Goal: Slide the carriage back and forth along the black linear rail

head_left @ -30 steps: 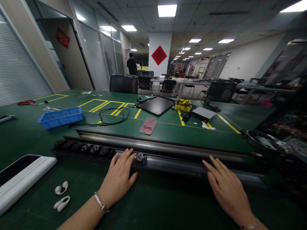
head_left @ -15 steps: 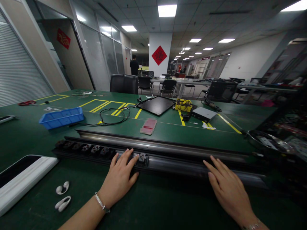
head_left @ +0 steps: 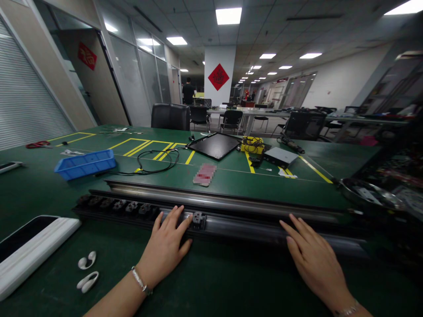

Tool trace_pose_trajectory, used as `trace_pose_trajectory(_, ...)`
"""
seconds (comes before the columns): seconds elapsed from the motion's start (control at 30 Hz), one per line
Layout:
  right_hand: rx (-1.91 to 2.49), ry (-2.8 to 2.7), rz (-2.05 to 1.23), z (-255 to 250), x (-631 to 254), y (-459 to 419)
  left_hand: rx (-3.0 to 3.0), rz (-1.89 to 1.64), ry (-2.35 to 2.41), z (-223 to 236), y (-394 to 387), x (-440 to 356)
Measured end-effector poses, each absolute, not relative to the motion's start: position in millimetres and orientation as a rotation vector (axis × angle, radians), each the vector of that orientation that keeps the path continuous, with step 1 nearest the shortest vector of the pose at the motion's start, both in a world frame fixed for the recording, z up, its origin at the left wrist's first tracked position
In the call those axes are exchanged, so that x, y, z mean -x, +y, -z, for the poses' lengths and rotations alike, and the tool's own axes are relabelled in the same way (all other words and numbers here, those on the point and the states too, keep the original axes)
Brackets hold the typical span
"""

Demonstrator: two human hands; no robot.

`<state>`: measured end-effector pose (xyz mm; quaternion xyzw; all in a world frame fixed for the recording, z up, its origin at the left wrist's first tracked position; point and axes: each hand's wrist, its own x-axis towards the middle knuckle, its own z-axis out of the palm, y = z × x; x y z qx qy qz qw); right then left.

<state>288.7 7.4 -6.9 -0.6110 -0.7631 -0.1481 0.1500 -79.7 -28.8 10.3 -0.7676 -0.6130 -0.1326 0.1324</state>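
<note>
A long dark rail point(head_left: 244, 231) lies across the table in front of me. In its left part sit several small black blocks point(head_left: 132, 208) with grey tops, which look like key switches. One more such block point(head_left: 198, 219) stands apart from them near the rail's middle. My left hand point(head_left: 167, 237) rests over the rail with its fingers spread, its index fingertip at the left side of that single block. My right hand point(head_left: 313, 255) lies with fingers extended at the rail's right part, holding nothing. A second rail point(head_left: 205, 199) runs parallel just behind.
Left of me are a white-edged device point(head_left: 39, 251) and a pair of white earbuds point(head_left: 87, 281). Beyond the rails are a blue bin point(head_left: 86, 164), a black cable, a blurred pink card point(head_left: 205, 175), a black panel point(head_left: 216, 146) and a grey box point(head_left: 280, 157). A person stands far off.
The single block and my left index finger have shifted very slightly to the right. My right hand has stayed in place. The distant person has moved a little to the right.
</note>
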Motion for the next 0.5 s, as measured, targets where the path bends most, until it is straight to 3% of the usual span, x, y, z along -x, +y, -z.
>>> trace_pose_trajectory(0.5, 1.728, -2.193, 0.440, 7.0, -289.6, 6.6, 2.267, 0.339, -1.643, 0.1, -33.2, 72.9)
